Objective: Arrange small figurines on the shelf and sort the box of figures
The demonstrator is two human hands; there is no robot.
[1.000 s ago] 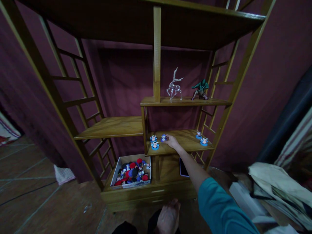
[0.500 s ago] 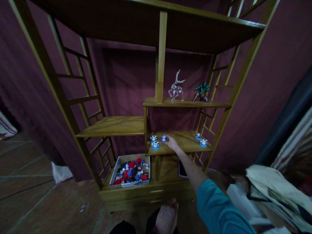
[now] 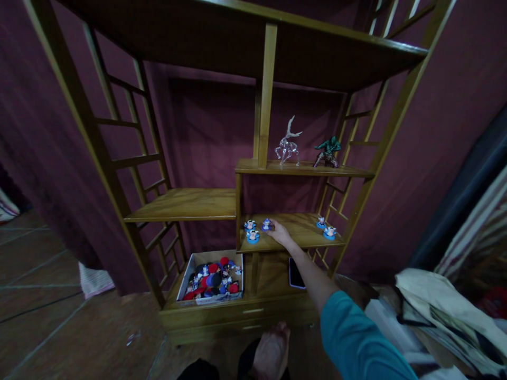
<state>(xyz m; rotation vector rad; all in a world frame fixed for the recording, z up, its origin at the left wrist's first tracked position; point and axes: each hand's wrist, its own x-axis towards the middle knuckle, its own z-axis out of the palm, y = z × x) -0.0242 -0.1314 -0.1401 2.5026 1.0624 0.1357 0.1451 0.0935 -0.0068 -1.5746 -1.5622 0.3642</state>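
Note:
My right hand [image 3: 279,234] reaches onto the middle shelf [image 3: 301,229] and pinches a small purple figurine [image 3: 266,225] with a round base. To its left are two figurines on blue bases, one behind [image 3: 250,225] and the other in front [image 3: 252,236]. Two more blue-based figurines, one smaller [image 3: 320,222] and one nearer the edge [image 3: 329,233], stand at the shelf's right end. Lower left, a cardboard box [image 3: 182,282] holds many small figurines in red, blue, black and white. My left hand is out of the picture.
On the shelf above stand a clear glass deer [image 3: 288,145] and a dark green crouching figure [image 3: 328,152]. A phone or tablet [image 3: 296,273] lies in the lower compartment. Wooden posts [image 3: 267,100] divide the unit. Cloth [image 3: 443,295] is piled at right.
The view has shifted very slightly. My right hand stays at the purple figurine in nearly the same spot on the shelf.

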